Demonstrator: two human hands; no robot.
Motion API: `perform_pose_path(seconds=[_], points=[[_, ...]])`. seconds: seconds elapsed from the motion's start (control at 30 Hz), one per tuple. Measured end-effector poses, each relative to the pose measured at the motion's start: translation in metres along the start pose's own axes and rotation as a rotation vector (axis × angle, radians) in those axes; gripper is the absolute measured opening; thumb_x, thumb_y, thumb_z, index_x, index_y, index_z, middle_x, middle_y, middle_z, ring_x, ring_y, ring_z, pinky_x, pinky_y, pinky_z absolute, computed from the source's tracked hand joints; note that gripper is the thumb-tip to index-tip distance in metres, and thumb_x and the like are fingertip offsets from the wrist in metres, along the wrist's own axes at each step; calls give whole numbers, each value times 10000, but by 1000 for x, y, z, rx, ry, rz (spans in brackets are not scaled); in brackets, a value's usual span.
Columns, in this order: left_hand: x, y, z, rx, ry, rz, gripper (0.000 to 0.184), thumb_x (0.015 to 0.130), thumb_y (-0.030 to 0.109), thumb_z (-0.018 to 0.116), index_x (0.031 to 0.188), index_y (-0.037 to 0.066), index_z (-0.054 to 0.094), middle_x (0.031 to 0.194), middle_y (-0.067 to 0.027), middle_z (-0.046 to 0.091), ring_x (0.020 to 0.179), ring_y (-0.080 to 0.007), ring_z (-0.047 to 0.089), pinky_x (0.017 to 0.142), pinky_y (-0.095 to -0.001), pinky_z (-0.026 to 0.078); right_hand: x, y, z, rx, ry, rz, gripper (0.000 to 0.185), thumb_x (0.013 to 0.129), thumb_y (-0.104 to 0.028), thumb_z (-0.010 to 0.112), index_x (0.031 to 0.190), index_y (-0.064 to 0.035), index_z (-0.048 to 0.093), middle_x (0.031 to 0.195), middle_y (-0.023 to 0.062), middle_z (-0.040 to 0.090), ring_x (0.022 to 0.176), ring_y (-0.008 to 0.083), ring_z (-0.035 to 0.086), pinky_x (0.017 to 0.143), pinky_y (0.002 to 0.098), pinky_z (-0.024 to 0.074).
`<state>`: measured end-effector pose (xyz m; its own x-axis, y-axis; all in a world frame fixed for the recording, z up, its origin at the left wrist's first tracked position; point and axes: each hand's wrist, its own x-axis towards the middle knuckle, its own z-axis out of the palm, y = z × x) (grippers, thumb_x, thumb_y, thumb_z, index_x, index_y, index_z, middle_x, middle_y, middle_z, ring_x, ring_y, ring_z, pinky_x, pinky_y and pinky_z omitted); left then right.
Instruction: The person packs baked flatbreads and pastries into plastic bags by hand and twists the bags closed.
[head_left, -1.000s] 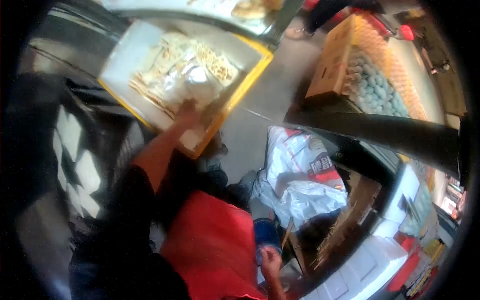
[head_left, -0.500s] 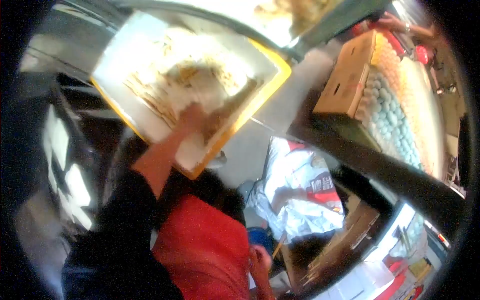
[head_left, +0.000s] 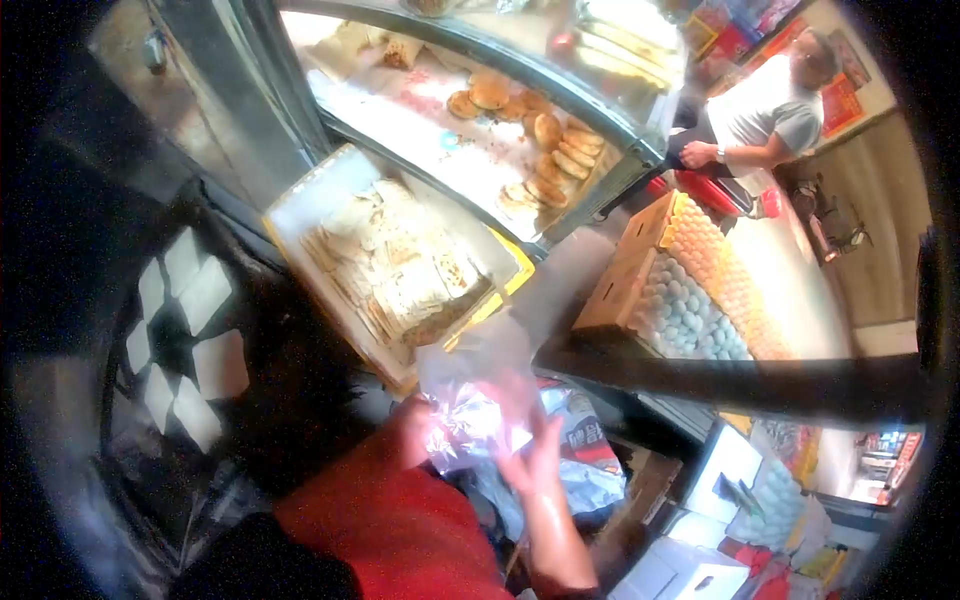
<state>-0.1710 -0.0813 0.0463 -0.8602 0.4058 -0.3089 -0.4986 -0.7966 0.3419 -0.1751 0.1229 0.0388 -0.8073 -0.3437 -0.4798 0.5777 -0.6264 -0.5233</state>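
A clear plastic bag (head_left: 465,400), crumpled and shiny in its lower part, is held up in front of the person's red apron (head_left: 400,520), overlapping in view the near right edge of a yellow-edged box (head_left: 520,268). The left hand (head_left: 412,432), blurred, has its fingers curled on the bag's left edge. The right hand (head_left: 530,462) touches the bag's lower right side, thumb standing apart from the fingers; whether it closes on the plastic cannot be told. Inside the box, browned flatbreads (head_left: 400,265) lie in an overlapping pile, spreading from near its left corner toward its right corner. Along the box's far edge stands a display case (head_left: 450,48), where round breads (head_left: 490,93) gather toward the right end. Below the right hand's side lies a printed sack (head_left: 592,480), partly hidden by that hand. Farther right, pale greenish eggs (head_left: 680,310) are heaped beside orange-brown eggs (head_left: 715,260), next to a cardboard box (head_left: 610,290). Beyond them, at the upper right, is another person (head_left: 765,110) in a pale shirt.
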Motion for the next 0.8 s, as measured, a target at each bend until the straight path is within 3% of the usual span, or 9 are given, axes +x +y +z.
perform_pose_path(seconds=[0.1,0.17,0.3,0.37,0.4,0.43,0.57,0.63,0.8], points=[[-28,-28,-26,261,157,-111,562,936,101,499,1463,-37,364,1373,-199,563,1238,-380,557,1083,-465,427,-3,-44,32,-98,104,-116,480,981,-344,621,1362,-65,534,1089,79,669,931,175,653,798,309,564],[-53,-35,-4,327,123,-10,468,959,103,491,1403,-36,446,1353,-193,578,1206,-329,582,1076,-433,426,-11,-67,54,-255,181,-211,256,962,-187,660,1153,-16,667,1039,50,685,904,139,635,791,294,527],[-82,-86,-52,804,90,181,298,942,80,570,1217,-30,603,1282,-150,612,1135,-240,609,1031,-363,446,-33,-89,55,-683,201,-416,178,953,-190,685,998,-21,721,913,-14,689,839,83,595,781,252,474],[-70,-82,-37,608,423,649,301,905,-2,541,1197,-14,615,1258,-130,607,1159,-236,584,1041,-359,431,-52,-96,56,-879,177,-424,172,966,-192,670,991,-31,723,891,-16,684,805,69,589,752,247,475],[-78,-79,-27,1012,541,822,351,877,-18,496,1209,4,606,1263,-133,592,1207,-238,547,1065,-368,407,-61,-94,57,-937,153,-430,180,971,-201,665,1005,-35,726,862,-24,669,779,59,570,718,244,471],[-81,-57,29,1074,622,735,412,843,1,480,1243,3,580,1271,-132,586,1241,-261,521,1084,-384,385,-72,-91,52,-973,105,-348,179,972,-193,662,1023,-36,731,844,-24,661,774,61,555,715,244,470],[-66,-17,135,1649,-48,836,565,872,117,600,1405,8,446,1235,-157,606,1142,-268,591,1024,-406,437,-109,-67,51,-1110,-158,-286,206,984,-187,643,1076,-21,723,810,-42,630,750,47,527,674,237,456],[-51,-30,138,1422,-171,409,633,880,175,663,1438,15,413,1103,-140,637,951,-223,631,864,-365,509,-126,-73,51,-1111,-239,-365,220,993,-200,629,1090,-24,719,824,-39,636,757,54,529,678,243,459],[-56,-60,141,1367,-174,307,564,919,74,661,1430,34,426,798,-45,588,734,-108,550,699,-283,482,-156,-84,31,-1100,-61,-340,236,1015,-181,580,1086,15,693,909,16,691,838,75,587,761,249,486]])
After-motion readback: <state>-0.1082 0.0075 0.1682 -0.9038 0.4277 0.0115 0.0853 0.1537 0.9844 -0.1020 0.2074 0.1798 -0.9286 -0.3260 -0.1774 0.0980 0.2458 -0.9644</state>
